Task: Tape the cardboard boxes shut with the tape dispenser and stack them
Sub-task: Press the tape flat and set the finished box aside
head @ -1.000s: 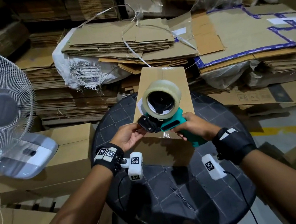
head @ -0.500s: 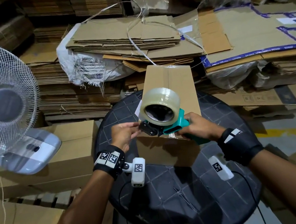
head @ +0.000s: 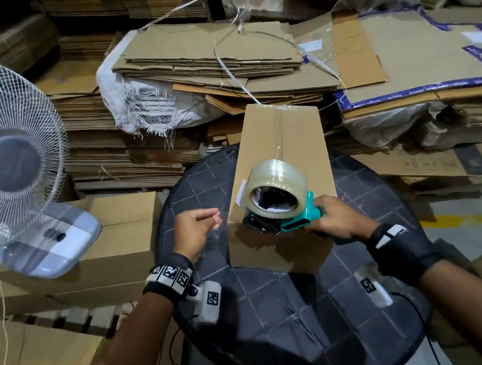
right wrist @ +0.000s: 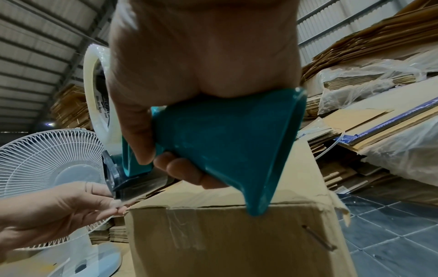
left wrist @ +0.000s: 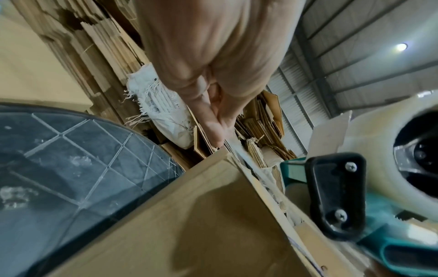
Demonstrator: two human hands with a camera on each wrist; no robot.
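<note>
A: Left of tall brown cardboard box [head: 279, 159] on dark round table [head: 281, 314]: left hand [head: 195, 231], fingertips pinching clear tape end.

B: On box's near top edge: teal tape dispenser [head: 279, 204], right hand [head: 335, 220] wrapped round handle. Step: starting strip. Next: stick end down, pull along seam.

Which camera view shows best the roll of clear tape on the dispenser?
The head view: the whole tape roll shows on the teal dispenser, which the right hand grips over the box. The left wrist view cuts the roll off at its right edge. In the right wrist view the hand hides most of it.
</note>
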